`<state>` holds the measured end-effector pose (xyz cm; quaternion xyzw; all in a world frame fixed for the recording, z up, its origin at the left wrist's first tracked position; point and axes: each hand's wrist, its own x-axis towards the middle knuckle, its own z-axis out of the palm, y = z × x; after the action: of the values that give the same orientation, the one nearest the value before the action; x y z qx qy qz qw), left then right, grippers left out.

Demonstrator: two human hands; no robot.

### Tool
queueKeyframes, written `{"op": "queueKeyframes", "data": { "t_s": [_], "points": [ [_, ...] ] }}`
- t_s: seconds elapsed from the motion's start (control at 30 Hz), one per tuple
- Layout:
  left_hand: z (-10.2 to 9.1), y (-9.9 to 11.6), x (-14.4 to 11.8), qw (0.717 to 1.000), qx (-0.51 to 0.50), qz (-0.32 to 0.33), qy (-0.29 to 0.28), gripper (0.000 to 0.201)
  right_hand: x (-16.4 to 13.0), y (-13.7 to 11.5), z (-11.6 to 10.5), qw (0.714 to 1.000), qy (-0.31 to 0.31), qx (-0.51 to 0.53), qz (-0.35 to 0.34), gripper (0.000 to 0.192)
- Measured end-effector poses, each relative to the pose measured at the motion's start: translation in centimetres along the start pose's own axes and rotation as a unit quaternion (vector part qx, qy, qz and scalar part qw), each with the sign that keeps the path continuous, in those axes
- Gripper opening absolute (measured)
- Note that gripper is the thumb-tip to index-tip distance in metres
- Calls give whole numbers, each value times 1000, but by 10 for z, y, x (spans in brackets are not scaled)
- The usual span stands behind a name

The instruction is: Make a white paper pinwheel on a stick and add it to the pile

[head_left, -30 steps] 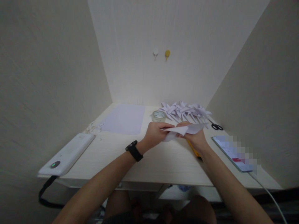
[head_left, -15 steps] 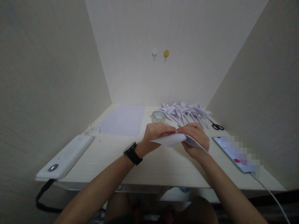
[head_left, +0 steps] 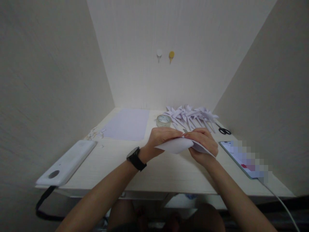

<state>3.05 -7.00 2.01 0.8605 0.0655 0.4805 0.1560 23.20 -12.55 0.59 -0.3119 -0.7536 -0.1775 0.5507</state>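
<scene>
My left hand (head_left: 159, 137) and my right hand (head_left: 204, 141) meet above the table, both closed on a white paper pinwheel (head_left: 175, 145). Thumbs and fingertips press together at its middle, where the exact grip is hidden. One curved flap spreads out below the left fingers, and another runs along under the right palm. A black watch is on my left wrist. Just beyond my hands stand a roll of clear tape (head_left: 163, 120) and a pile of white paper pinwheels (head_left: 190, 113), several with paper sticks.
White paper (head_left: 127, 124) lies at the back left, with paper scraps (head_left: 95, 132) beside it. A white device (head_left: 69, 162) with a black strap rests at the left edge. Black-handled scissors (head_left: 224, 130) and a cabled phone (head_left: 238, 158) lie at the right. Walls enclose the table (head_left: 154, 177).
Both hands stay at the same spot on the paper pinwheel. The right hand has shifted very slightly right, and the curved flap sits a touch lower.
</scene>
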Motion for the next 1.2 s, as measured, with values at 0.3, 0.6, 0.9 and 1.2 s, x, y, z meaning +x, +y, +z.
{"op": "queueKeyframes", "data": {
  "t_s": [0.3,0.6,0.9,1.2],
  "points": [
    [0,-2,3,999,-13,-36,-17,26,5,-3,-1,1000,2,-3,17,16],
    [4,-8,0,999,15,-29,-3,22,7,-1,-1,1000,-16,21,12,16],
    [8,-7,4,1000,10,-18,18,20,5,-2,1,999,-23,25,18,10],
    [8,-5,5,999,-21,-27,19,20,6,-4,0,999,-20,30,39,7]
  ]
}}
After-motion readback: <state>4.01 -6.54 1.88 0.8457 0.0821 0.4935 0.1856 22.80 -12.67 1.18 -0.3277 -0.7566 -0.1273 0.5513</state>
